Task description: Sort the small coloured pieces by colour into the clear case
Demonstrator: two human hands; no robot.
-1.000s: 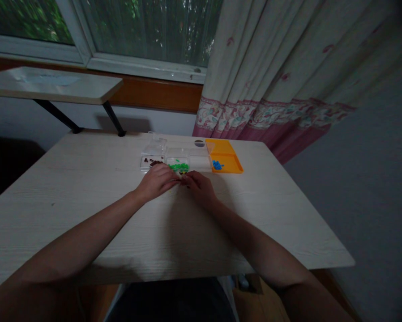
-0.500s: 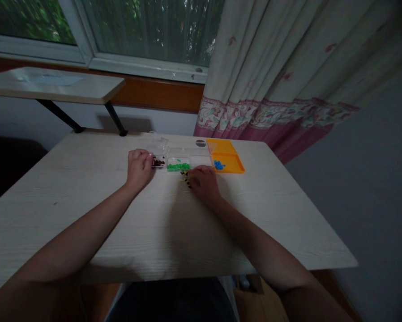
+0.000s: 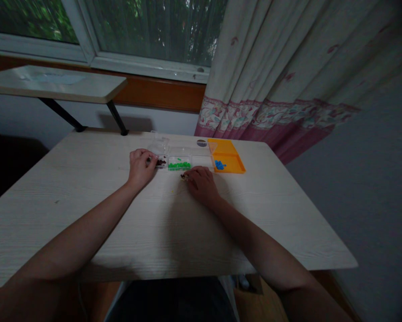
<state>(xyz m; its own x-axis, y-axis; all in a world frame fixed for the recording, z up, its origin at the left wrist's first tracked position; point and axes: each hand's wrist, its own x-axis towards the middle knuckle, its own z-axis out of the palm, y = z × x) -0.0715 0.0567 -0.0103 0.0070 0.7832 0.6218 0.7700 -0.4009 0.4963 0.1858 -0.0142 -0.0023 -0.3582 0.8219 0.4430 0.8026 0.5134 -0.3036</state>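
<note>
My left hand [image 3: 141, 169] is at the clear compartment holding dark red pieces [image 3: 161, 162]. Its thumb and index finger are pinched close together, and what lies between them is too small to make out. Beside it, a clear compartment holds bright green pieces [image 3: 180, 165]. My right hand [image 3: 203, 185] rests low on the table in front of the clear boxes, fingers curled down. Small dark and pale yellow pieces [image 3: 184, 177] lie at its fingertips, partly covered by the hand. Whether it grips any is hidden.
An orange open box [image 3: 233, 163] with blue pieces [image 3: 220, 165] stands right of the clear boxes. A clear lid [image 3: 159, 145] is raised behind the left compartment. A raised shelf [image 3: 56, 85] stands at the back left, and a curtain [image 3: 248, 107] hangs behind the table.
My right hand has shifted slightly left over the dark and yellow pieces, covering more of them. My left hand has moved a little right, its thumb now further over the dark red pieces.
</note>
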